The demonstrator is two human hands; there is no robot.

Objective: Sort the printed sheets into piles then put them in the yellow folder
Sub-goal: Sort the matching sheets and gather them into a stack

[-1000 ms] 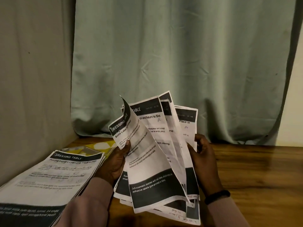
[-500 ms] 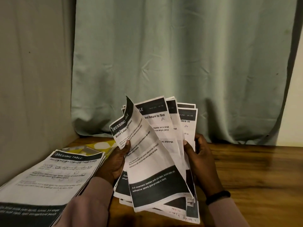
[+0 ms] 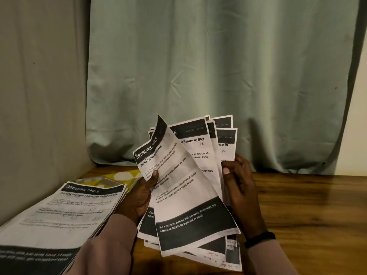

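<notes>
Paper sheets (image 3: 190, 195) fanned, seemingly two-handed.

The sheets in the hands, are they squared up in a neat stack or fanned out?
Fanned out. The sheets show several staggered top edges, held between the left hand and the right hand.

we see a pale green curtain (image 3: 218, 76) hanging in folds behind a brown wooden table (image 3: 307, 205). a grey cloth (image 3: 39, 96) covers the left side, a cream wall (image 3: 355, 116) shows at right, and the light is dim.
</notes>
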